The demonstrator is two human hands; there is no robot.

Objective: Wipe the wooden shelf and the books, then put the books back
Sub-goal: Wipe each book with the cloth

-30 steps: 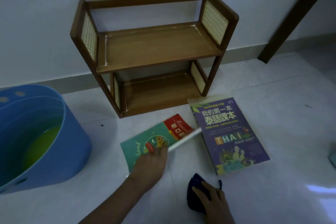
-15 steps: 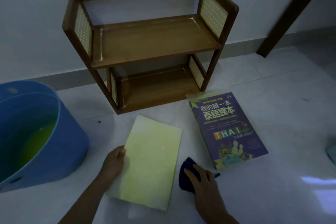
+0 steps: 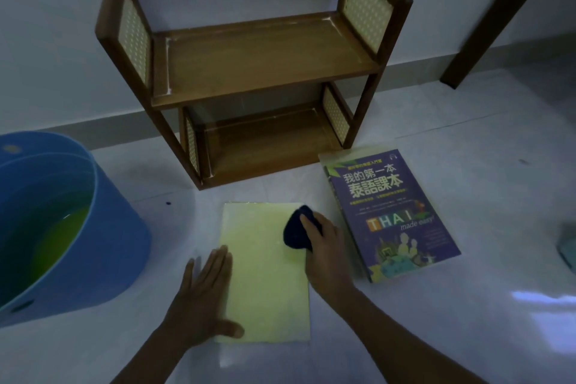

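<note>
I see the pale yellow book (image 3: 265, 271) lying flat on the white floor (image 3: 436, 321), plain cover up, in the near middle of the view. My right hand (image 3: 324, 243) sits on its far right corner, fingers curled round a dark blue cloth (image 3: 296, 232) and pressing it onto the cover. My left hand (image 3: 205, 293) lies flat on the book's left edge, fingers straight and together, thumb spread across the near left corner, so it pins the book without gripping it.

Just right of this book, apart from it by a strip of floor, lies the purple book (image 3: 389, 212), cover up, with Chinese lettering and the words "THAI made easy". Its far left corner comes near the foot of the wooden shelf (image 3: 258, 72).

The shelf stands upright beyond both books, backed against the white wall (image 3: 56, 25). It has two tiers, both bare, with pale woven panels set into its side frames.

On the left, near me, stands a blue bucket (image 3: 93, 246) with greenish liquid in its bottom; the frame's edge cuts part of it off. At the far right a dark wooden post (image 3: 498, 15) leans up from the floor along the wall. A small pale object shows at the right edge, too cropped for me to identify.
</note>
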